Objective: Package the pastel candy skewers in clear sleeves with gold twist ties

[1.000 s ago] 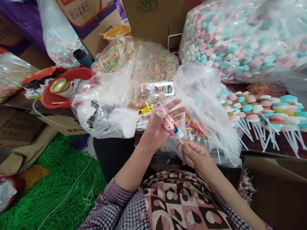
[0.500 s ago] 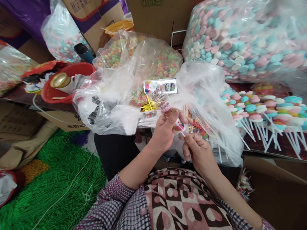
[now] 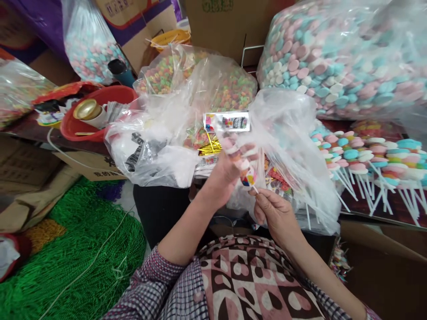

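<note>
A marshmallow lollipop (image 3: 247, 175) in a printed clear wrapper is held between my two hands in front of my apron. My left hand (image 3: 225, 180) is wrapped round the wrapped candy part from the left, its fingers somewhat blurred. My right hand (image 3: 273, 209) pinches the lower end of the white stick (image 3: 255, 190) between thumb and fingertips. Just beyond my hands lie a silver printed wrapper (image 3: 230, 121), gold twist ties (image 3: 211, 146) and a stack of printed wrappers (image 3: 206, 165).
Unwrapped marshmallow sticks (image 3: 360, 153) lie in a row on the right. Behind stand a large bag of marshmallows (image 3: 310, 66) and a bag of ring-shaped candy (image 3: 233, 89). At left are a red basin (image 3: 116, 95) and, lower, green cord (image 3: 110, 240).
My left hand has shifted slightly on the wrapped lollipop and blurred, showing more of its wrapper. My right hand keeps its pinch on the stick. The view has moved slightly.
</note>
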### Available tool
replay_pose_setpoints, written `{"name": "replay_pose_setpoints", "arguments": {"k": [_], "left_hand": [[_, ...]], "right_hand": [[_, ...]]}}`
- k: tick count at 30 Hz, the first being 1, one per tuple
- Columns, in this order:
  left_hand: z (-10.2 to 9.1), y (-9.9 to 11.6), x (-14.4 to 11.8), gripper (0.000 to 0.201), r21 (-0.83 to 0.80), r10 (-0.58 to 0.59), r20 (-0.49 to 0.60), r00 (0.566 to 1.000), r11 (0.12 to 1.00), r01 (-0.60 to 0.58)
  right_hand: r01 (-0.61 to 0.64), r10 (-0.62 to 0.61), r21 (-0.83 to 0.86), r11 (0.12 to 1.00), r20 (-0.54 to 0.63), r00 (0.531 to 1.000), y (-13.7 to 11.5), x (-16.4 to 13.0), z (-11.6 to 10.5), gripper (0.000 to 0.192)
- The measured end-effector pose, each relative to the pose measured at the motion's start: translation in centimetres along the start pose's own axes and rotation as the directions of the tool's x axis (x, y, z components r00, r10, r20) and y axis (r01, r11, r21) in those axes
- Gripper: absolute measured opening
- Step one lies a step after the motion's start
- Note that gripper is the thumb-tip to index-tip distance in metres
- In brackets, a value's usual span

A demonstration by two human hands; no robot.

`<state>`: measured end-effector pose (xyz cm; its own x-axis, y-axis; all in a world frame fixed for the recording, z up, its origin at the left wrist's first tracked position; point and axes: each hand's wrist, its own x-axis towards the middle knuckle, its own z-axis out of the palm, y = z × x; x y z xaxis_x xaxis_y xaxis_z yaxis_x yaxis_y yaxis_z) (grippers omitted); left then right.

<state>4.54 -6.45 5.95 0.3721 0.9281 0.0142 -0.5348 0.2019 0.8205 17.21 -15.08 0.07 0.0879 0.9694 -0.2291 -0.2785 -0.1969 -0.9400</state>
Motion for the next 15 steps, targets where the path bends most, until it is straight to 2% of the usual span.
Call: {"name": "replay_pose_setpoints", "arguments": {"k": [3, 6, 11, 13, 15], "left_hand": [[0.2, 0.7, 0.7, 0.040, -0.019, 0.057, -0.070, 0.996, 0.998, -0.058], [1.0, -0.6, 0.5, 0.024, -0.016, 0.035, -0.111, 0.993, 0.999, -0.037], [1.1, -2.7, -1.2, 0.030, -0.080, -0.075, -0.069, 0.995, 0.994, 0.069], [0.5, -2.6, -1.6, 0.039, -0.017, -0.090, -0.026, 0.996, 0.996, 0.089], [-0.2, -2.5, -1.9, 0.041, 0.132, -0.096, 0.015, 0.995, 0.987, 0.093]], "right_hand": [[-0.022, 0.022, 0.013, 1.000, 0.024, 0.999, 0.0, -0.1, 0.3, 0.029], [-0.025, 0.024, 0.024, 0.999, 0.021, 0.999, -0.5, -0.1, 0.9, 0.029], [-0.008, 0.007, 0.025, 1.000, 0.045, 0.999, -1.5, 0.1, 1.5, 0.032], [-0.025, 0.021, 0.085, 0.996, 0.048, 0.999, -1.7, 0.3, 1.5, 0.032], [-0.033, 0.027, 0.148, 0.988, 0.045, 0.999, -1.8, 0.5, 1.4, 0.033]]}}
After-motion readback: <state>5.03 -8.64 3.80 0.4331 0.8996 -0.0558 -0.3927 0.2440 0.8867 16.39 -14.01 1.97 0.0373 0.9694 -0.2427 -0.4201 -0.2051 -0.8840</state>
